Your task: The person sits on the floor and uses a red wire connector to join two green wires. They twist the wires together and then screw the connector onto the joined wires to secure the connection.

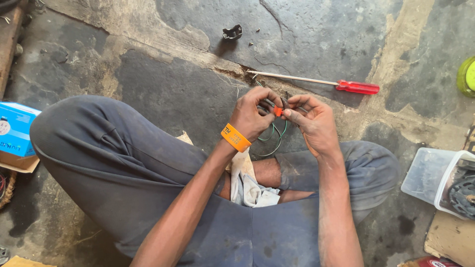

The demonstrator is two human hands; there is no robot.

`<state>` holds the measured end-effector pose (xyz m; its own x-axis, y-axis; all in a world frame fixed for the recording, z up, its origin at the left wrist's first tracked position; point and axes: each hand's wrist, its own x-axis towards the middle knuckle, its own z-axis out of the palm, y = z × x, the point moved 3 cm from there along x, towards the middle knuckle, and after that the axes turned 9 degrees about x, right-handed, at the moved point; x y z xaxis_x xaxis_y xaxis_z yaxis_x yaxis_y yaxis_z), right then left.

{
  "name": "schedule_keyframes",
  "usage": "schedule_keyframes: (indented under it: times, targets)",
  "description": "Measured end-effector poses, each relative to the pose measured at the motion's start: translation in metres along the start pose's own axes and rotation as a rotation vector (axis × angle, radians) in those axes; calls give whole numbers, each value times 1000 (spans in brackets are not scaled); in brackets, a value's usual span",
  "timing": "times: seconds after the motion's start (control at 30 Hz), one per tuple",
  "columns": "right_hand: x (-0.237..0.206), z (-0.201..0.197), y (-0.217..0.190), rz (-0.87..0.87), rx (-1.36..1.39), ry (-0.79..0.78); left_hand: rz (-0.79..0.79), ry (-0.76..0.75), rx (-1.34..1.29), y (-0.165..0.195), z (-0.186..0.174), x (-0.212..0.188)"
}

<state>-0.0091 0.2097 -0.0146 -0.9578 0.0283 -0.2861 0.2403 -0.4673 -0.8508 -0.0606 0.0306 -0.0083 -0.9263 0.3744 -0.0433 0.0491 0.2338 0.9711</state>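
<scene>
I see bare forearms, dusty and smudged with grime, no sleeves reaching them. Just behind the left hand (253,114), an orange wristband (235,137) with dark print circles the wrist. The right hand (312,121) wears nothing. Below both, dark blue-grey trousers (118,163), dust-stained and creased, cover my legs.

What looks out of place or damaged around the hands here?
The concrete floor is cracked and patchy. A small black clip and a few tiny screws lie scattered loose on it, beyond the red-handled screwdriver. Both hands pinch a small orange part with wires.
</scene>
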Motion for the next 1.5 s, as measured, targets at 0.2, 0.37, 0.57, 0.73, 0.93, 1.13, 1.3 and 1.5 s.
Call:
schedule_keyframes:
  times: [0.2, 0.37, 0.57, 0.73, 0.93, 1.13, 1.3, 1.5]
  targets:
    - [1, 1, -2, -60, -73, 10, -118, -92, -386, -26, 8, 7]
    - [2, 1, 1, -44, -120, 11, -202, -118, -384, -40, 14, 8]
    - [4, -1, 5, -38, -158, 44, -183, -136, -342, -48, 15, 5]
    - [3, -2, 4, -38, -308, 134, -203, -25, -217, -59, 11, 6]
    - [5, 15, 18, -13, -375, 119, -280, 43, -142, -66, 11, 4]
    - [7, 20, 32, -53, -299, 116, -300, 77, -142, -68, 8, 4]
    - [6, 14, 40, -66, -165, 181, -303, 39, -108, -62, 9, 5]
    - [6, 13, 38, -82, -117, 155, -309, 88, -63, -54, 1, 3]
